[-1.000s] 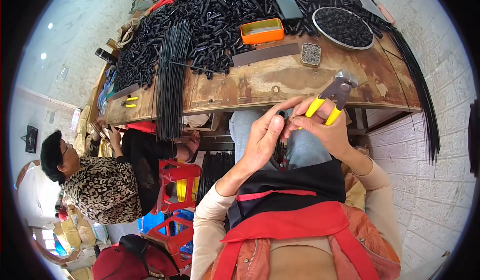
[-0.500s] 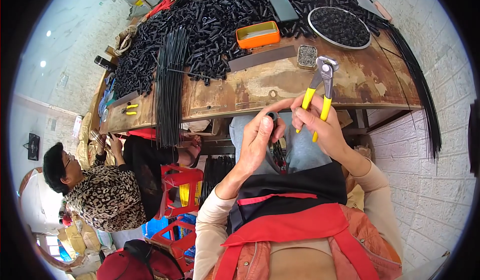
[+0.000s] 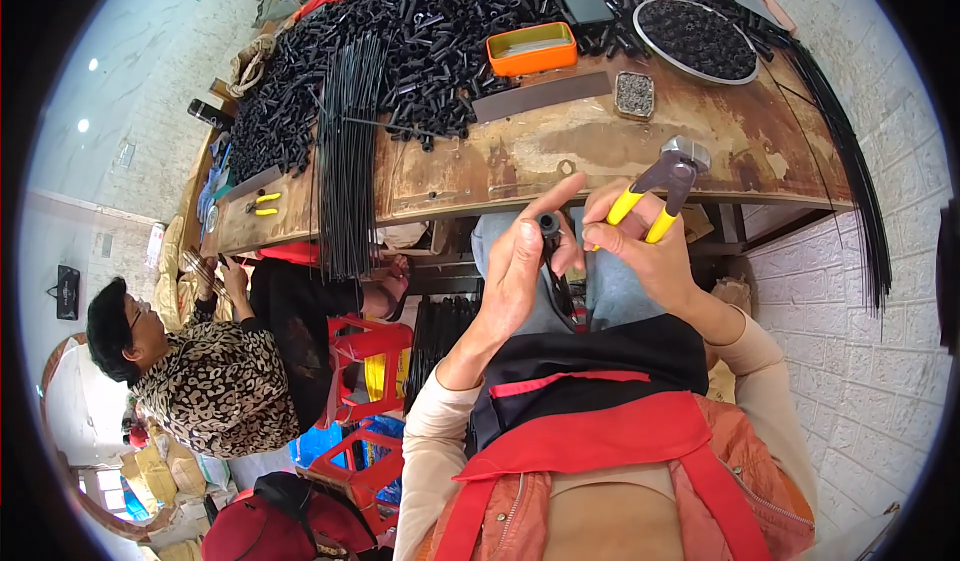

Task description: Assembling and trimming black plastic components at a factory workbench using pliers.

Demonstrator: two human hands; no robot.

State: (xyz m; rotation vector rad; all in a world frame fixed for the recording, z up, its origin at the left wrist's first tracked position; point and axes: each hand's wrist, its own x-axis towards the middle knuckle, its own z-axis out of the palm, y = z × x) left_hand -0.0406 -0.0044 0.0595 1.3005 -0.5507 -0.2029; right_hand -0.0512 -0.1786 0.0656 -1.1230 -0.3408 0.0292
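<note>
In front of my lap, my left hand [image 3: 522, 266] grips a short black tube [image 3: 548, 223] with its round open end facing up. Below it a thin black strand curves down over my grey trousers. Its index finger stretches up past the tube. Close by on the right, my right hand [image 3: 645, 253] is closed round a pair of end-cutting pliers [image 3: 683, 161] with yellow handles. Their dark metal head points up and to the right, apart from the tube. The right fingertips come near the left fingers; whether they pinch anything small cannot be made out.
The wooden bench [image 3: 450, 186] bears a heap of black tubes [image 3: 430, 31], an orange box [image 3: 532, 64], a small tin of metal bits [image 3: 634, 111] and a round tray [image 3: 722, 82]. Long black rods [image 3: 345, 181] overhang its edge. At left sits a co-worker [image 3: 215, 381] near red stools [image 3: 365, 361].
The pliers have dropped lower and tipped to the right in my right hand. My left index finger has straightened upward, and more of the tube's open end shows. The view has shifted slightly.
</note>
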